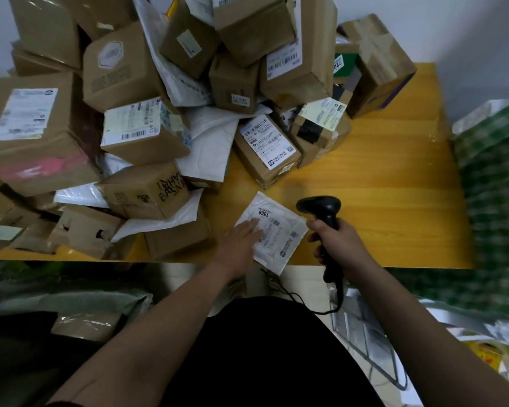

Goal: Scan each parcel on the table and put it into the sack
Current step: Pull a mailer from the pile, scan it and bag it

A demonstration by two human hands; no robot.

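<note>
In the head view, both bare forearms are stretched forward over the near edge of the yellow table (394, 177). The left hand (238, 239) is laid flat, fingers straight, on a white padded parcel (272, 230), which is pressed to the tabletop and overhangs the edge slightly. The right hand (340, 245) is curled tightly round the grip of a black scanner (325, 218), held just right of the parcel, its head raised above the parcel's corner. Beyond the left hand, a heap of boxes (141, 92) is piled. A green patterned sack (497, 183) is seen far right of the right hand.
</note>
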